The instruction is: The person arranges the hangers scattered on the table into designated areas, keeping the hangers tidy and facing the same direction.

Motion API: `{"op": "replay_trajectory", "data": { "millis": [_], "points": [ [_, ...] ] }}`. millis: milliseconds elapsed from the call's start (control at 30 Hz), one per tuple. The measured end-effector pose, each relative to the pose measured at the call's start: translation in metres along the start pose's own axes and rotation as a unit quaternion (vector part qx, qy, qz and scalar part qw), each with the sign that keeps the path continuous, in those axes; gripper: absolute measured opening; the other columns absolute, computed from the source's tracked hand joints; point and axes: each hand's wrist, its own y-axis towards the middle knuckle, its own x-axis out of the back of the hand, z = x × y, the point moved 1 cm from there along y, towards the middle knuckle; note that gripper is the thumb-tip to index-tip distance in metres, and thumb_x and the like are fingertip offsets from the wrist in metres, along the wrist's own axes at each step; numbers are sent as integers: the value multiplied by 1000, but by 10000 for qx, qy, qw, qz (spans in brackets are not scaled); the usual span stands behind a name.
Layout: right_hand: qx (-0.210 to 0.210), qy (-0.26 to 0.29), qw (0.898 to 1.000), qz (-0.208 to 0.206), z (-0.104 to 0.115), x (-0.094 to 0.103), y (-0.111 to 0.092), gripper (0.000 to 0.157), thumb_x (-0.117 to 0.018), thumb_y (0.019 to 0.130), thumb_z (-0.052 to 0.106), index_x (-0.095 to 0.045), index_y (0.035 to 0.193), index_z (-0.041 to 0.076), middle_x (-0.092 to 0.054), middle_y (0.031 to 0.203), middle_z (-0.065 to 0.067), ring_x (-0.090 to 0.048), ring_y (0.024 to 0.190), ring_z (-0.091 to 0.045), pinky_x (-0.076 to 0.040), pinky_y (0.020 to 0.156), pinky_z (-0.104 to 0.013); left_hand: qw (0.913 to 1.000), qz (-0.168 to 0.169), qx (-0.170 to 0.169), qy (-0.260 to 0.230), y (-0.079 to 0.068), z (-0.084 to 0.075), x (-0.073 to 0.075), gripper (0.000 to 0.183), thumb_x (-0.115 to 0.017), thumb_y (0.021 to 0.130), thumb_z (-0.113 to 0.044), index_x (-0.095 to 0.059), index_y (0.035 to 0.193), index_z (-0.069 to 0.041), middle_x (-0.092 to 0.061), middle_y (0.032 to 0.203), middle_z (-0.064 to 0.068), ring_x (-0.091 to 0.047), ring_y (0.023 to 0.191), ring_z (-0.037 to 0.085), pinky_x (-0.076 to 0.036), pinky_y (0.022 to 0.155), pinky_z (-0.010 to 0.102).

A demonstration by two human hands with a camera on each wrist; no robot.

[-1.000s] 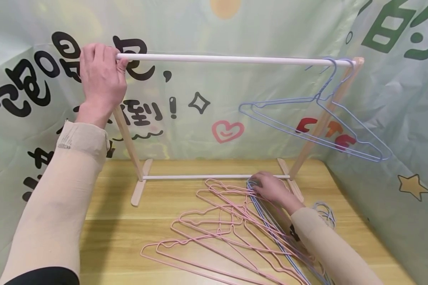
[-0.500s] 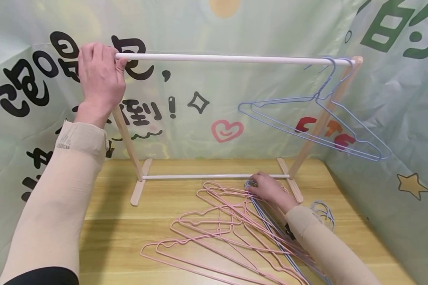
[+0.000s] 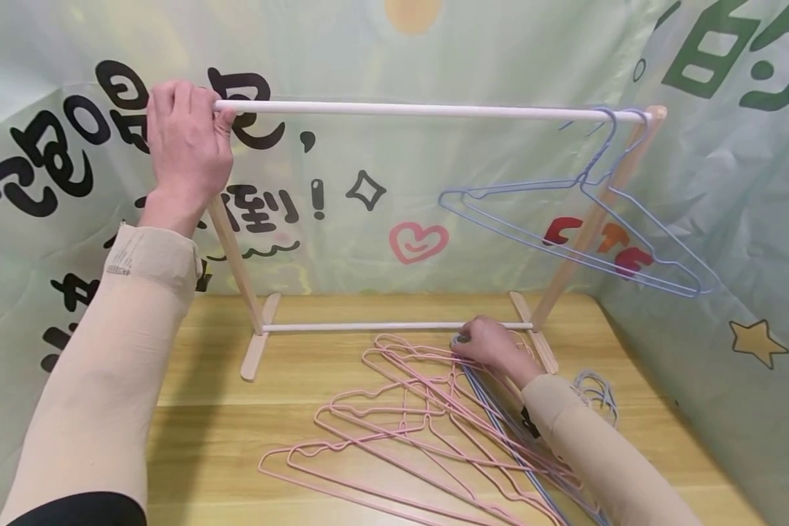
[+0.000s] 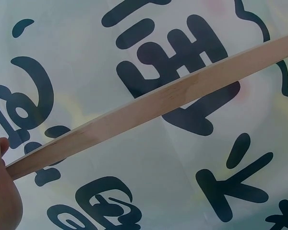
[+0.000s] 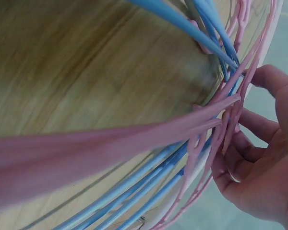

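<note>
My left hand (image 3: pixel 191 146) grips the top left corner of a clothes rack, at the end of its white rail (image 3: pixel 381 109). In the left wrist view a wooden post (image 4: pixel 153 103) runs out from beside that hand (image 4: pixel 5 196). Low in front of the rack, my right hand (image 3: pixel 493 343) pinches the hook end of a blue wire hanger, its fingertips hiding part of it. Seen from the right wrist, the curled fingers and thumb of that hand (image 5: pixel 278 158) are at blue hangers (image 5: pixel 182 26) tangled with pink hangers (image 5: pixel 134 151).
Two blue hangers (image 3: pixel 585 175) hang at the rail's right end. Several pink hangers lie spread over the wooden table (image 3: pixel 204 438). The rack's lower bar (image 3: pixel 368 326) runs behind them. Grey-blue loops lie right of my right forearm. A printed curtain (image 3: pixel 342 58) encloses the table.
My right hand has shifted slightly left at the blue hangers' hook ends, its fingers covering more of them. The left hand stays on the rack.
</note>
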Motion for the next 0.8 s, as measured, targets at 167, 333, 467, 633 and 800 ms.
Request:
{"op": "replay_trajectory", "data": {
  "millis": [167, 333, 467, 633, 800],
  "points": [
    [-58, -334, 9989, -328, 1, 1, -4, 45, -73, 87, 41, -76, 115, 6, -72, 109, -12, -67, 97, -31, -43, 98, -60, 10000, -10, 12, -40, 0, 0, -2, 58, -32, 110, -52, -50, 111, 4, -43, 109, 21, -33, 121, 42, -23, 115, 51],
    [-45, -370, 9978, -549, 2, 6, -7, 42, -74, 87, 42, -73, 111, 8, -75, 95, -5, -69, 94, -30, -21, 110, -67, 10000, -83, -21, -49, 0, 0, -2, 59, -31, 110, -52, -50, 110, 4, -44, 108, 22, -34, 121, 43, -23, 116, 50],
    [-19, -320, 9979, -566, 3, 15, -6, 45, -75, 87, 39, -70, 115, 4, -75, 89, -4, -70, 94, -31, -15, 115, -66, 9999, -82, -30, -61, 0, 0, -2, 59, -32, 110, -52, -50, 111, 4, -44, 108, 22, -34, 122, 43, -22, 118, 50],
    [144, -579, 9966, -566, 6, 27, -8, 52, -77, 89, 35, -66, 126, 1, -73, 99, -9, -69, 98, -35, -36, 110, -60, 10000, -22, 51, -40, 1, 2, -4, 58, -32, 110, -51, -51, 114, 4, -45, 110, 22, -34, 124, 43, -20, 120, 50],
    [495, -849, 9916, -839, 11, 37, -13, 47, -74, 95, 26, -64, 131, -2, -67, 116, -18, -68, 102, -38, -56, 87, -53, 10000, 15, 85, -46, 2, 3, -4, 58, -32, 110, -50, -52, 116, 4, -45, 111, 21, -34, 124, 42, -22, 117, 50]
  ]
}}
